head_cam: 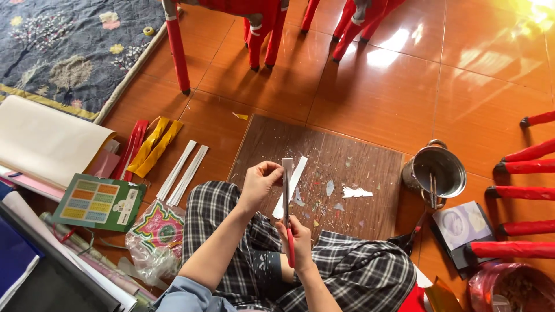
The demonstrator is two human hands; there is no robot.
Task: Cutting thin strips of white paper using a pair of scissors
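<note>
My left hand [259, 182] pinches the top of a folded white paper strip [295, 179] above my lap. My right hand [299, 238] grips red-handled scissors [287, 219], blades pointing up along the strip. Both hands hover over a brown wooden board [347, 173] littered with paper scraps. A cut white fringed piece [355, 192] lies on the board to the right.
A metal pot [436, 170] stands right of the board. White strips [182, 173], yellow and red strips [151, 147], a green booklet [98, 202], paper rolls and a plastic bag lie at left. Red chair legs [176, 46] ring the tiled floor; a rug [69, 52] lies far left.
</note>
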